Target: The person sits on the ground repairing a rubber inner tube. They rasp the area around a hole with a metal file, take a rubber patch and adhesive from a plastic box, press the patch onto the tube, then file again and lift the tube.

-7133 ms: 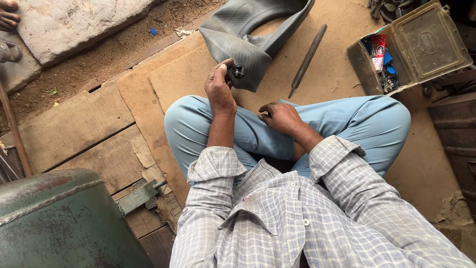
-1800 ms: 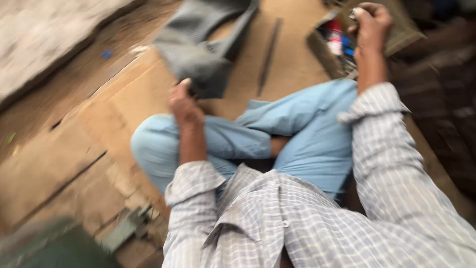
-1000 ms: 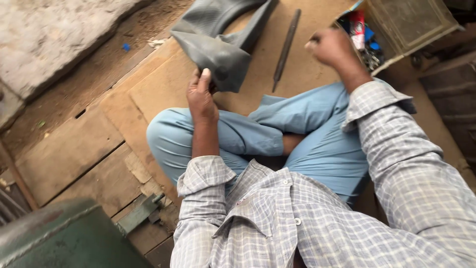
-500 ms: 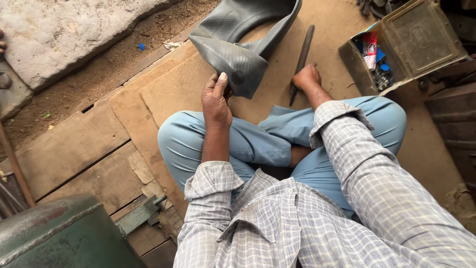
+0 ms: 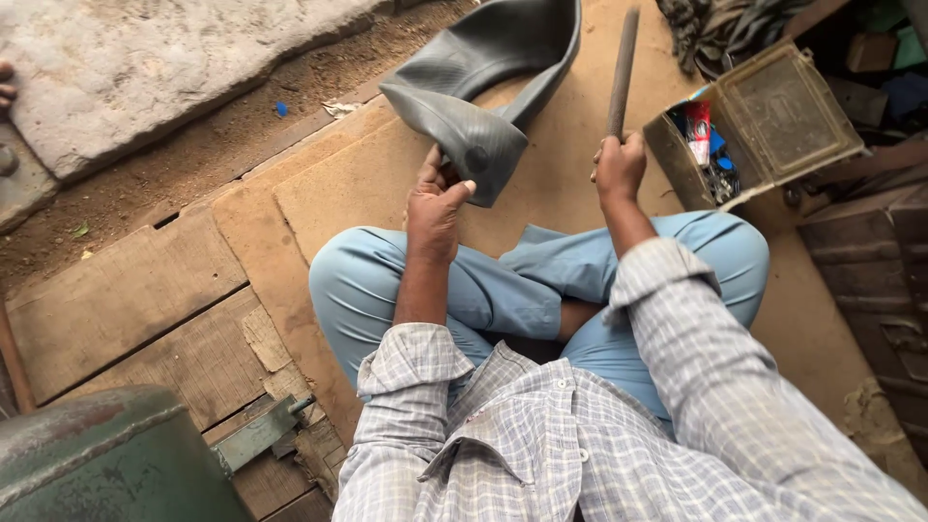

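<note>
The left hand is closed on the folded end of a floppy grey rubber inner tube, with the thumb on top. The right hand is closed in a fist around the near end of a long dark metal rod-shaped file, which sticks up and away from the person.

The tube lies on a flat brown board that covers the ground. The person sits on this board with legs crossed, in light blue trousers and a checked shirt. The tube curves away from the left hand toward the far edge of the board. The file is just to the right of the tube, not touching it.

Left of the tube there are worn wooden planks, a strip of dirt and a big flat grey stone slab. Nearer than the planks stands a round green metal tank.

Right of the tube, past the file, sits an open rusty metal box with its lid tipped back. Inside are a red and white tube, something blue and small dark bits that are too small to tell.
</note>
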